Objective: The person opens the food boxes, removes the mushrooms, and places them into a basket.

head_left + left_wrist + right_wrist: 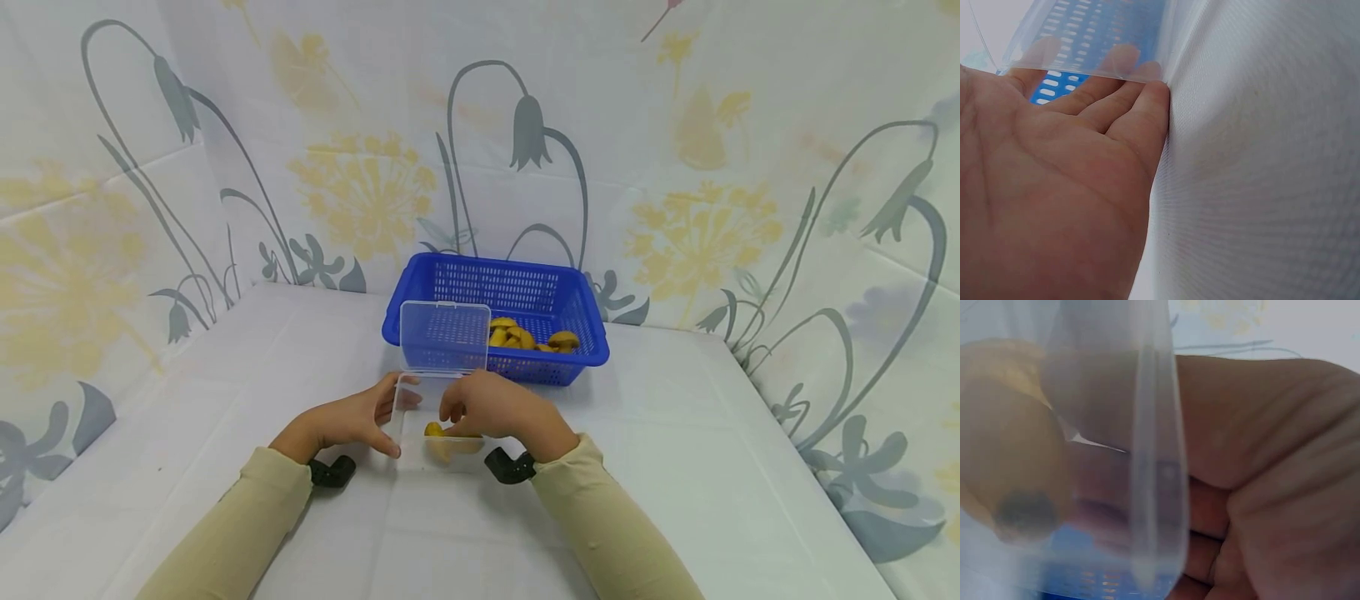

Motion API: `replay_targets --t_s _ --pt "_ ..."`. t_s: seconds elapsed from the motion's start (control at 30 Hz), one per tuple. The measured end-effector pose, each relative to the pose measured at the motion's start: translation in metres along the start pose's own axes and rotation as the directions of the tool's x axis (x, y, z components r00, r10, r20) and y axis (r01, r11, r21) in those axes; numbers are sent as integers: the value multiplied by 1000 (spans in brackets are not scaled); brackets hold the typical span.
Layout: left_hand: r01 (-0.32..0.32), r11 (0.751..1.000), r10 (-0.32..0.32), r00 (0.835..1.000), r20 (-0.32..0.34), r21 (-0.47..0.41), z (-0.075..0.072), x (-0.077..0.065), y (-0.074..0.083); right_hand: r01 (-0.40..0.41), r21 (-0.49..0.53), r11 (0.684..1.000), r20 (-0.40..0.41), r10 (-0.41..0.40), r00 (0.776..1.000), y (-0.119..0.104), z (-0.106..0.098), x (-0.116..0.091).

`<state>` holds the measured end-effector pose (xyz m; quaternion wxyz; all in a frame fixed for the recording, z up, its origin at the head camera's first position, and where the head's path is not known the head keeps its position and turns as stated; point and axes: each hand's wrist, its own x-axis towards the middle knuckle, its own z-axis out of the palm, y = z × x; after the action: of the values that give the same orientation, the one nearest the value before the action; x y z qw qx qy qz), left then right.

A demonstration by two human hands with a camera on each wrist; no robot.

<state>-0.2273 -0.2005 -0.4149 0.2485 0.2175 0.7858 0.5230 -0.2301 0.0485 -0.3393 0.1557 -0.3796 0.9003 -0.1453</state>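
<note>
A clear plastic box [401, 433] with its lid [446, 333] raised stands on the white-covered table. Beside its left wall, my left hand [352, 419] touches the box, thumb near the front corner and fingers stretched along the far side. In the left wrist view, the fingers [1119, 103] show partly through the clear plastic. My right hand [498, 408] reaches down into the box with curled fingers, pinching a yellow-brown mushroom [433, 429] between thumb and fingers. Through the hazy box wall in the right wrist view, a mushroom [1013, 450] appears against the fingertips.
Behind the box sits a blue perforated basket [592, 342], with several mushrooms [517, 335] in it. The raised lid overlaps its front left part. A flower-printed cloth [360, 192] hangs behind and along both sides of the table [300, 533].
</note>
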Motion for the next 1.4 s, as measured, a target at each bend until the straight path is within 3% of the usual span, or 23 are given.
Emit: replay_targets --t_s 0.2,0.5,0.8,1.4 --pt "2 1000 -2 1000 -1 -3 1 0 1 18 -62 998 14 -17 1000 -1 2 1" --pt "-13 1000 13 1000 16 -28 2 -1 0 -21 -140 990 32 26 999 -8 0 0" --pt "4 1000 -4 1000 6 -5 2 0 0 -14 -125 992 17 16 1000 -9 0 -1" --pt "21 1000 -21 1000 9 -5 1 0 2 22 -78 997 -96 -29 995 -6 -5 -4"
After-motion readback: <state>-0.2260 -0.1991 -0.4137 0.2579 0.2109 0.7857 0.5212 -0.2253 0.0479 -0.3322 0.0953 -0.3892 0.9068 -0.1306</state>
